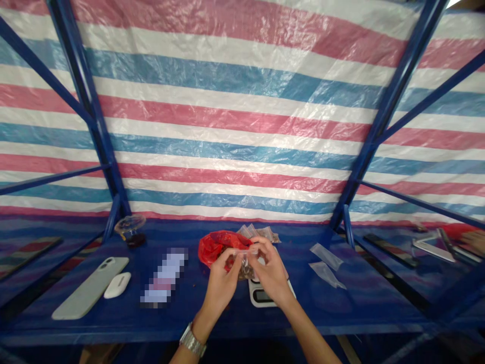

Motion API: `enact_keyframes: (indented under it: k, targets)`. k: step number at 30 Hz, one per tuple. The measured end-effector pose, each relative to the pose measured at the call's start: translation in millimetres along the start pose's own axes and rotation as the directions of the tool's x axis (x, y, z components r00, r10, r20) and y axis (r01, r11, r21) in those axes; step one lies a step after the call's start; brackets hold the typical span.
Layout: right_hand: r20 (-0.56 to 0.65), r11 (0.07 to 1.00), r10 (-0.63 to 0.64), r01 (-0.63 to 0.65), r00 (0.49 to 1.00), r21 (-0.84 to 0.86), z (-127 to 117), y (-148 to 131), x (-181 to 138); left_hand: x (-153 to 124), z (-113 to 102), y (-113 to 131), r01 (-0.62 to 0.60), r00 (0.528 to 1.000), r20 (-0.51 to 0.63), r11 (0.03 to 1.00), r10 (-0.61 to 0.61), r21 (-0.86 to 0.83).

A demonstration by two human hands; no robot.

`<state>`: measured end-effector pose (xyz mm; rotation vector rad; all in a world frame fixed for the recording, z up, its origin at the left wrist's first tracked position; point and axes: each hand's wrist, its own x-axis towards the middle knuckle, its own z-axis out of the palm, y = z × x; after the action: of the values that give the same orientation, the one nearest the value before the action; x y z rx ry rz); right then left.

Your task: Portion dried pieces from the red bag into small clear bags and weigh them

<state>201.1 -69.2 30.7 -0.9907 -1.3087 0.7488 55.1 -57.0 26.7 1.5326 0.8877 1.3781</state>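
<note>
Between my two hands is a small clear plastic bag (246, 272) with brownish bits in its lower part. My left hand (224, 277) pinches its top edge on one side, and my right hand (270, 270) pinches the other. Behind my left hand lies an open red plastic bag (213, 246); its contents are mostly hidden. A white digital scale (261, 302) sits under my right hand, which covers much of it. Beyond my hands are several small filled clear bags (267, 233).
Two flat clear bags (326, 256) lie to the right. On the left are a pale phone (91, 289), a white earphone case (117, 285), a pixelated rectangle (164, 278) and a clear cup (131, 233) with dark liquid. Blue metal posts (390, 111) frame the blue table (341, 316).
</note>
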Motion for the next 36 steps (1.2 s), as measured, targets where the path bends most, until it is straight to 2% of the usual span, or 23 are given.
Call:
enact_keyframes:
  k: [5,12,17,28,36]
  targets:
    - [0.016,0.999,0.000,-0.001,1.000,0.054,2,0,-1,2,3,3,0.023,1.000,0.001,0.998,-0.023,-0.050]
    - [-0.052,0.993,0.046,-0.040,0.998,0.109,4,0,-2,-1,-2,-4,0.048,0.998,-0.030,0.999,-0.049,-0.020]
    - [-0.036,0.996,0.039,-0.036,0.999,0.087,5,-1,-3,-2,-6,-2,0.050,0.997,-0.066,0.999,-0.051,-0.020]
    - [-0.016,0.990,0.098,-0.096,0.995,0.108,12,0,-5,-6,-7,-5,0.036,0.999,-0.022,0.999,-0.037,-0.031]
    - [-0.002,0.992,0.080,-0.079,0.997,0.094,14,-3,-6,-6,-10,-1,0.009,0.999,-0.039,1.000,-0.009,-0.002]
